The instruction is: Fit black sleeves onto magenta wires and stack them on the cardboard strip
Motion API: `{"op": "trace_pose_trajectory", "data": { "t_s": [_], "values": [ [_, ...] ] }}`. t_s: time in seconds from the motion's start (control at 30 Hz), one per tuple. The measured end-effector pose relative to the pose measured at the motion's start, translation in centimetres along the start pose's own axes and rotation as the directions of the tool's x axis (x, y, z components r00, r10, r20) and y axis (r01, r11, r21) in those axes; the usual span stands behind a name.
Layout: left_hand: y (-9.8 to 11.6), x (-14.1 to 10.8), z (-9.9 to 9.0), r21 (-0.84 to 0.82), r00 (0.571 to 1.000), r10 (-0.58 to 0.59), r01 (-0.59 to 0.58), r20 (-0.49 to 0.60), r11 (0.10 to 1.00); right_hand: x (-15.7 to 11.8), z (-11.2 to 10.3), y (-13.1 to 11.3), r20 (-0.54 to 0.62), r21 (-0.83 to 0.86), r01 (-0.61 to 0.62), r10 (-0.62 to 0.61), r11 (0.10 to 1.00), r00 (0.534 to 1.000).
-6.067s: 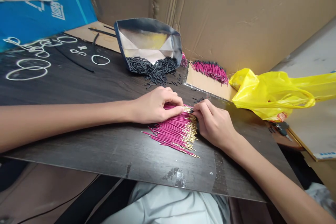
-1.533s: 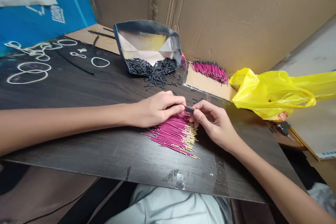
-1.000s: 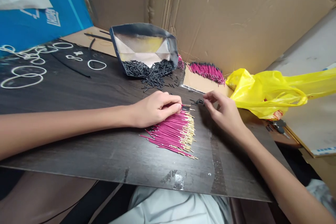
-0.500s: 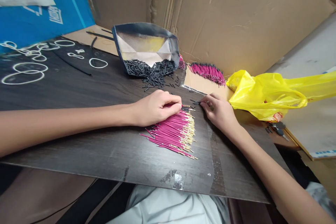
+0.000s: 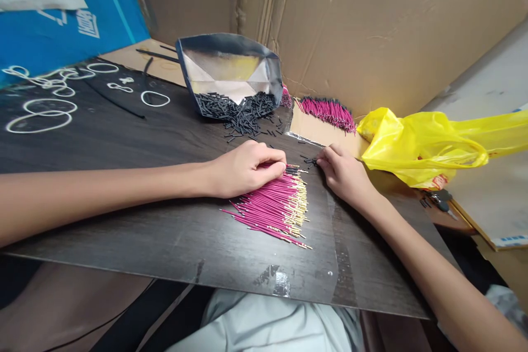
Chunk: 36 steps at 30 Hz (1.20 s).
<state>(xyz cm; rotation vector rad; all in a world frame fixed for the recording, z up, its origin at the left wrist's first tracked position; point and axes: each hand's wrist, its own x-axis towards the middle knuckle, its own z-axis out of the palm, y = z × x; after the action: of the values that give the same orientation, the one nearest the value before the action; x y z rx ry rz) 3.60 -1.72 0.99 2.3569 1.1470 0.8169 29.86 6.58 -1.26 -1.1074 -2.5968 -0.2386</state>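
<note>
Pink wires with gold tips (image 5: 268,203) lie fanned out on the dark table. My left hand (image 5: 256,169) rests closed over the upper end of this fan, thumb and forefinger pinched; what sits between them is hidden. A few black-sleeved ends (image 5: 293,170) show beside its fingertips. To the right, my right hand (image 5: 340,171) is closed at the fingertips beside a few loose black tubes (image 5: 308,161); anything in its pinch is too small to make out. Behind the hands, many short black tubes (image 5: 243,115) spill from an open dark box (image 5: 226,44).
Finished-looking pink wires with black ends (image 5: 328,114) lie on a cardboard piece (image 5: 317,135) at the back. A yellow plastic bag (image 5: 421,143) is on the right, near keys (image 5: 439,199). White rubber bands (image 5: 49,104) lie at the left. Cardboard (image 5: 363,27) stands behind.
My right hand's fingers have drawn closer together by the loose black tubes. My left hand stays in nearly the same place. The view has shifted slightly.
</note>
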Motion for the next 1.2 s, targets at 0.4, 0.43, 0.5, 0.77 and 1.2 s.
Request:
{"op": "trace_pose_trajectory", "data": {
  "t_s": [0.4, 0.43, 0.5, 0.77, 1.2],
  "values": [
    [0.2, -0.1, 0.0, 0.001, 1.0, 0.005, -0.005, 0.0, 1.0, -1.3, -1.9, -3.7, -0.134, 0.401, 0.071, -0.018, 0.913, 0.991],
    [0.2, -0.1, 0.0, 0.004, 1.0, 0.007, -0.007, 0.001, 1.0, -1.4, -2.1, -4.5, -0.13, 0.442, 0.081, -0.026, 0.894, 0.991],
    [0.2, -0.1, 0.0, 0.011, 1.0, 0.012, -0.012, 0.002, 1.0, -1.6, -2.5, -5.7, -0.141, 0.49, 0.098, -0.032, 0.866, 0.989],
    [0.0, 0.0, 0.1, 0.026, 0.999, 0.038, -0.038, -0.001, 0.999, -1.7, -2.3, -6.6, -0.169, 0.557, 0.071, 0.029, 0.828, 0.985],
    [0.1, 0.1, 0.1, 0.032, 1.0, 0.029, -0.029, -0.007, 0.999, -1.9, -3.0, -6.3, -0.285, 0.363, 0.196, -0.092, 0.911, 0.954]
  ]
}}
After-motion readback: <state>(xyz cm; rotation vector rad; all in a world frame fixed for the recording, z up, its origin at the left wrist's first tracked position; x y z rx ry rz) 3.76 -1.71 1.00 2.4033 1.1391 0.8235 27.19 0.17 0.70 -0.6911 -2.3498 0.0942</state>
